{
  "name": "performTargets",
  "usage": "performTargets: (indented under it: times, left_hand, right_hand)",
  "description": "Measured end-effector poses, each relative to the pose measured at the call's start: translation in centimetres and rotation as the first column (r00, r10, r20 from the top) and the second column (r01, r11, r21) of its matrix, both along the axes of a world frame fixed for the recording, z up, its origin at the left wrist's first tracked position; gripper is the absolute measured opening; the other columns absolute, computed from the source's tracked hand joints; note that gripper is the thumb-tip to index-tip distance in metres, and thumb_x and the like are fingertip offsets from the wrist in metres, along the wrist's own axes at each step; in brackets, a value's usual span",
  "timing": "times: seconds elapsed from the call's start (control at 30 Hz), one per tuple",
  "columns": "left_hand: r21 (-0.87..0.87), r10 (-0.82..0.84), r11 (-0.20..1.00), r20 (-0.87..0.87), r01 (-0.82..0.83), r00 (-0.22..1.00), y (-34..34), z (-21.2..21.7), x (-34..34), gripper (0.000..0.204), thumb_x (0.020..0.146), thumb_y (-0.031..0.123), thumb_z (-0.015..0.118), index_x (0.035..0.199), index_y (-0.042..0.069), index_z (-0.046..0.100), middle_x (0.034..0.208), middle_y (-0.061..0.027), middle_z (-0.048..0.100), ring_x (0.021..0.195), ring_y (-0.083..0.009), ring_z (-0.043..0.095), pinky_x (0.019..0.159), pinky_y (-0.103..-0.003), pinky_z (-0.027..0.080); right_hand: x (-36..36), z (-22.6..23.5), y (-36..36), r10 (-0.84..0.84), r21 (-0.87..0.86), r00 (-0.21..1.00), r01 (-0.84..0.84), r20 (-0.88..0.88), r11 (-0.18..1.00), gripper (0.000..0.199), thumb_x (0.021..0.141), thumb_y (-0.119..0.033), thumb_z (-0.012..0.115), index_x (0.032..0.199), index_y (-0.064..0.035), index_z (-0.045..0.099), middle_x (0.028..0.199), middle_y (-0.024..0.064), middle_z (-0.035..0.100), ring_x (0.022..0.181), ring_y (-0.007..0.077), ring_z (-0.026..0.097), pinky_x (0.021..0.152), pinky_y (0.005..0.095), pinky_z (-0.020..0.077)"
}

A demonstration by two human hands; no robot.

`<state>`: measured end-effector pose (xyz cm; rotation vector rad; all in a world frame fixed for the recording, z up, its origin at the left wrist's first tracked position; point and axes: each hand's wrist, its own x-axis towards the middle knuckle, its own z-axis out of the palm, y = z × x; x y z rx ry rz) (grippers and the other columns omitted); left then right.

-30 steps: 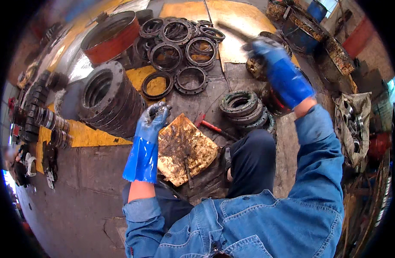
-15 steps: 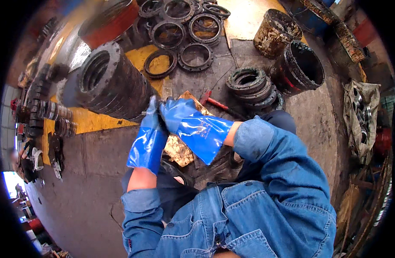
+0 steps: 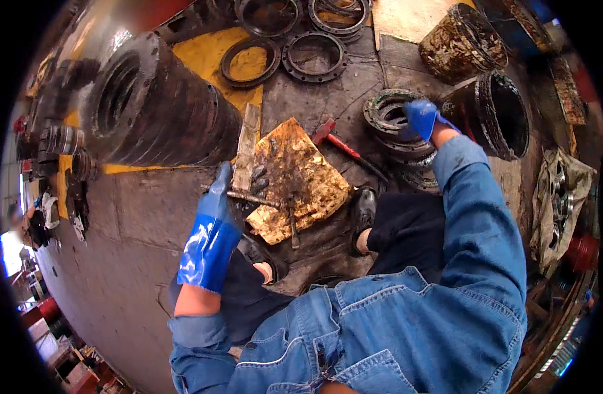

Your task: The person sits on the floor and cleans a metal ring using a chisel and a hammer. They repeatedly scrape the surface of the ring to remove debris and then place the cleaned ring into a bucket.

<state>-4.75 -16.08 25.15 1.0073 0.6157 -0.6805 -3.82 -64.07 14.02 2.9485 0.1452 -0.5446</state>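
My left hand (image 3: 224,197), in a blue rubber glove with blackened fingertips, is closed around a thin dark metal rod (image 3: 254,197). It holds the rod over a stained yellowish board (image 3: 301,177) on the floor between my feet. My right hand (image 3: 425,120), gloved the same way, reaches out to a short stack of greasy metal rings. It rests against the right side of the top ring (image 3: 388,105); its fingers are blurred and partly hidden. A red-handled hammer (image 3: 346,150) lies between the board and that stack. A narrow tool end (image 3: 295,233) shows at the board's near edge.
A tall stack of dark rings (image 3: 176,108) leans at the left, beside a wooden strip (image 3: 247,141). Loose flanged rings (image 3: 314,58) lie ahead. Two grimy drums (image 3: 464,46) stand at the right, near a cloth sack (image 3: 560,197) with metal parts.
My right hand has left the left hand and moved right to the ring stack. My left hand stays near the tall stack with the rod. The view has shifted, uncovering the board.
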Motion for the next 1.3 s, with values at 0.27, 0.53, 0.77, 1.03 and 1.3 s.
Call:
performTargets:
  times: [0.27,0.53,0.77,1.03,1.3]
  left_hand:
    - [0.034,-0.044,0.998,-0.043,0.046,0.998,-0.2,-2.7,0.2,0.049,0.098,0.038,0.042,0.131,0.001,0.045,0.117,-0.0191,0.060,0.098,-0.0295,0.063,0.084,-0.041,0.053]
    - [0.050,0.021,0.999,-0.074,-0.017,0.997,0.0,-3.1,0.2,0.045,0.094,0.030,0.054,0.126,-0.001,0.051,0.117,-0.0163,0.061,0.101,-0.0279,0.062,0.083,-0.039,0.053]
    - [0.040,-0.055,0.997,-0.093,0.059,0.994,1.1,-4.2,0.2,0.053,0.097,0.038,0.042,0.135,0.001,0.040,0.120,-0.0211,0.057,0.101,-0.0337,0.061,0.084,-0.044,0.052]
    - [0.080,0.027,0.997,-0.085,-0.020,0.996,2.4,-3.3,-0.3,0.052,0.092,0.034,0.052,0.130,-0.001,0.045,0.116,-0.0179,0.060,0.097,-0.0297,0.062,0.082,-0.040,0.051]
    - [0.159,0.137,0.980,-0.085,-0.123,0.987,3.3,-3.6,-0.7,0.050,0.085,0.028,0.066,0.122,-0.003,0.053,0.110,-0.0135,0.063,0.093,-0.0242,0.063,0.080,-0.035,0.050]
  right_hand:
    - [0.2,-9.4,0.1,-0.107,-0.007,0.991,0.107,-0.085,0.994,0.055,0.057,-0.041,0.079,0.093,-0.0024,0.066,0.091,0.0208,0.067,0.090,0.0355,0.065,0.076,0.0415,0.0531]
    - [2.0,-11.0,-0.5,-0.145,-0.104,0.923,0.116,-0.356,0.988,0.064,0.053,-0.046,0.081,0.098,-0.0025,0.067,0.098,0.0202,0.067,0.091,0.0349,0.065,0.078,0.0416,0.0531]
    - [1.5,-12.0,-1.1,-0.155,-0.060,0.963,0.146,-0.219,0.988,0.060,0.054,-0.044,0.080,0.097,-0.0039,0.069,0.098,0.0208,0.067,0.092,0.0348,0.065,0.080,0.0420,0.0532]
    - [2.4,-9.7,0.1,-0.133,-0.055,0.929,0.121,-0.345,0.991,0.060,0.051,-0.046,0.081,0.094,-0.0049,0.070,0.094,0.0199,0.067,0.090,0.0335,0.066,0.077,0.0416,0.0533]
    - [4.8,-0.8,5.0,-0.076,-0.015,0.978,0.075,-0.195,0.997,0.049,0.063,-0.052,0.068,0.090,-0.0115,0.071,0.089,0.0173,0.067,0.086,0.0347,0.065,0.071,0.0433,0.0510]
